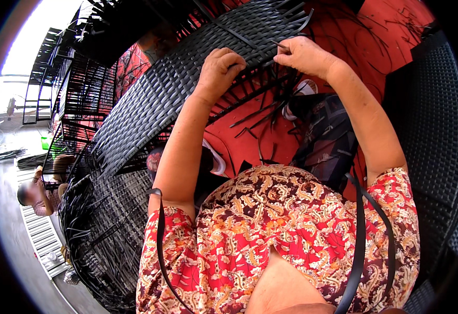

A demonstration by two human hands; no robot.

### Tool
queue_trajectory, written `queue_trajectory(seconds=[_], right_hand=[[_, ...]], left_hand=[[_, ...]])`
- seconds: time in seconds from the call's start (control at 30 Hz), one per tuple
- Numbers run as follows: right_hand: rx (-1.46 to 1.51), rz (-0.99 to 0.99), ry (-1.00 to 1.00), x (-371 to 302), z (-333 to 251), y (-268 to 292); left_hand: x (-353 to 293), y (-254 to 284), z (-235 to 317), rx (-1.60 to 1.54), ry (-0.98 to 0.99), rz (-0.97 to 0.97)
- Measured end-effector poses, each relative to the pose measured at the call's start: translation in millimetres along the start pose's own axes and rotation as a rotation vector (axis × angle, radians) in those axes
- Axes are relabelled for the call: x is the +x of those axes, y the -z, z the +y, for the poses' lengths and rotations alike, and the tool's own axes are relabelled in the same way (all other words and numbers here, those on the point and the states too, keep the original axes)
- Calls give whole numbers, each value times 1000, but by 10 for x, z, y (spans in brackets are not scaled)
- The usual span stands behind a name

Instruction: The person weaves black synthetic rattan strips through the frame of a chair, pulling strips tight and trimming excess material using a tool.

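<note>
Across the upper middle lies a panel woven from flat black strips, with loose strip ends at its far right. My left hand is closed over the panel's near edge, fingers curled; what they grip, if anything, is hidden. Farther right along that edge, my right hand pinches a thin dark strip between thumb and fingers. It points left over the weave. Below the panel, a black frame of bars shows between my arms.
Cut strips lie scattered on the red floor covering. A round woven piece with loose ends stands at lower left, and a tall woven piece at right. Another person sits at far left beside black frames.
</note>
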State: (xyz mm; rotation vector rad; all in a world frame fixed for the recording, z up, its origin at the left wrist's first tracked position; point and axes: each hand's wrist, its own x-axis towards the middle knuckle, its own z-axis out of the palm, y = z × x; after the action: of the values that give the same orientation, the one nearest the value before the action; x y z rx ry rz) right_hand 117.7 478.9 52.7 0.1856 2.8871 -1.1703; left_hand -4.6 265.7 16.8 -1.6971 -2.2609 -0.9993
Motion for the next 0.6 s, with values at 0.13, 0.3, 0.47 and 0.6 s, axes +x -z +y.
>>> queue_trajectory(seconds=[0.13, 0.3, 0.47, 0.6], right_hand=[[-212, 22, 107, 133, -71, 136], [-379, 41, 117, 248, -371, 403], [-458, -17, 80, 417, -132, 402], [-401, 49, 49, 332, 24, 337]], left_hand=[[68, 12, -5, -120, 236, -105], [74, -36, 7, -144, 312, -68], [79, -74, 63, -203, 447, 11], [64, -99, 81, -107, 364, 94]])
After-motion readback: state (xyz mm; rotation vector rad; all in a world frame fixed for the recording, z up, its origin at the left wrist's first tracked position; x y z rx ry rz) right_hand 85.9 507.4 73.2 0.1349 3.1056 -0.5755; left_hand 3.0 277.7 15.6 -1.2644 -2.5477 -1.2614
